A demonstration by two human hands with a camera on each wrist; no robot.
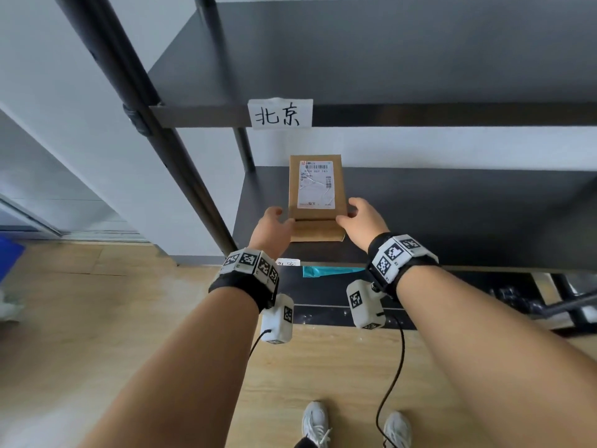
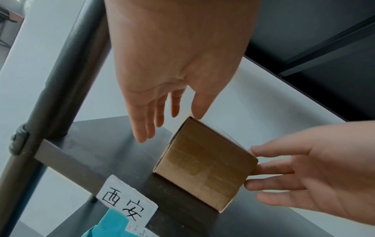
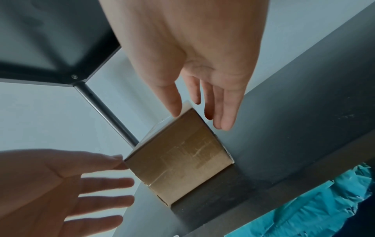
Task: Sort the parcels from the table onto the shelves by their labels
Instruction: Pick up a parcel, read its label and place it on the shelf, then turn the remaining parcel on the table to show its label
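Dark metal shelf [image 1: 452,205] against white wall [image 1: 420,147], cardboard parcel [image 1: 316,189] between relaxed fingers of left hand [image 1: 271,229] and right hand [image 1: 363,221], neither gripping, wooden floor [image 1: 113,318] below.

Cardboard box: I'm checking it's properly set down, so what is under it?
The box rests on the dark shelf tagged 西安. Its base hides the contact patch. A teal parcel lies one shelf lower.

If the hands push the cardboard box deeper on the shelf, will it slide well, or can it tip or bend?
The cardboard box lies flat and low on the dark shelf, so tipping seems unlikely. Its edges look straight and crisp, so it probably stays stiff under a push. The shelf looks smooth, so it likely slides easily; the left hand and right hand flank it with straight fingers.
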